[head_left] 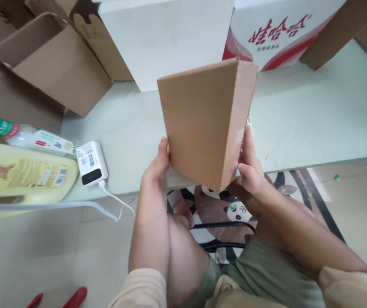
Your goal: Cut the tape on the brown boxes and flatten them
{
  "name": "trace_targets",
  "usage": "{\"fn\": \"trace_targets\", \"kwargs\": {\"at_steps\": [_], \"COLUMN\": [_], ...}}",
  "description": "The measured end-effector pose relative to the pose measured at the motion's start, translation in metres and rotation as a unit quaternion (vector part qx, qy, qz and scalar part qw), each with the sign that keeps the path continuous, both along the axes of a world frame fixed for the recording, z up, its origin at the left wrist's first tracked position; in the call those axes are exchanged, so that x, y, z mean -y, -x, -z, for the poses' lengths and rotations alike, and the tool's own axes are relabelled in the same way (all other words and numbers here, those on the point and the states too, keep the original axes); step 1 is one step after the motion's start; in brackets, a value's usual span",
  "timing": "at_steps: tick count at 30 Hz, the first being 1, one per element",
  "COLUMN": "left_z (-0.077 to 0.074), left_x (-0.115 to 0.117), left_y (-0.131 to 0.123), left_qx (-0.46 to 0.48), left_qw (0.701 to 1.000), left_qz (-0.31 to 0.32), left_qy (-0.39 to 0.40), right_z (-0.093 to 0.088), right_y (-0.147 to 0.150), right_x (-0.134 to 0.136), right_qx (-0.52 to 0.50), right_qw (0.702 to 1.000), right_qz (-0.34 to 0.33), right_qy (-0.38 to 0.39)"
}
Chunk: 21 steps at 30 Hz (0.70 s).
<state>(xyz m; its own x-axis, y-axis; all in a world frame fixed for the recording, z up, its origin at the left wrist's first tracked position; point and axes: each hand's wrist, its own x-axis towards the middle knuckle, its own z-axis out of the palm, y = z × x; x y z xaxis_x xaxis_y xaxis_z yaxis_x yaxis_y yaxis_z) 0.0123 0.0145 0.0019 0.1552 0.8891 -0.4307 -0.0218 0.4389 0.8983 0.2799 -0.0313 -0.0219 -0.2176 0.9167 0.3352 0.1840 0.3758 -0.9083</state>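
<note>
A brown cardboard box [199, 124] is held up in front of me, tilted, over the front edge of the pale table [132, 124]. My left hand [158, 160] grips its left side, the thumb showing along the edge and the other fingers hidden behind. On the opposite side my right hand [250, 164] is closed around the lower right edge, with part of its fingers out of sight. Two plain faces of the box are visible; its far side is hidden from me.
White cartons [170, 38] and a red-and-white carton [276, 38] stand at the back. Open cardboard boxes [64, 64] are at the left. Nearer lie a yellow jug [26, 171], a plastic bottle [7, 128] and a white device [90, 162] with a cable. A panda mat [209, 209] covers the floor below.
</note>
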Motion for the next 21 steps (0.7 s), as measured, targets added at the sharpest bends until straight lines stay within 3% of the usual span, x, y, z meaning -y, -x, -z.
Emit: {"fn": "trace_targets", "kwargs": {"at_steps": [4,9,21], "left_z": [0.002,-0.005,-0.012], "left_x": [0.001,0.001,0.0], "left_y": [0.001,-0.002,-0.004], "left_qx": [-0.059,-0.055,-0.113], "left_qw": [0.998,0.997,0.991], "left_qz": [0.012,0.005,0.033], "left_qy": [0.015,0.047,0.069], "right_z": [-0.011,-0.024,-0.014], "right_y": [0.0,0.004,0.0], "right_x": [0.002,0.003,-0.002], "right_qx": [-0.052,-0.058,-0.068], "right_qw": [0.999,0.998,0.997], "right_qz": [-0.009,-0.007,0.025], "right_qy": [0.007,-0.022,-0.033]}}
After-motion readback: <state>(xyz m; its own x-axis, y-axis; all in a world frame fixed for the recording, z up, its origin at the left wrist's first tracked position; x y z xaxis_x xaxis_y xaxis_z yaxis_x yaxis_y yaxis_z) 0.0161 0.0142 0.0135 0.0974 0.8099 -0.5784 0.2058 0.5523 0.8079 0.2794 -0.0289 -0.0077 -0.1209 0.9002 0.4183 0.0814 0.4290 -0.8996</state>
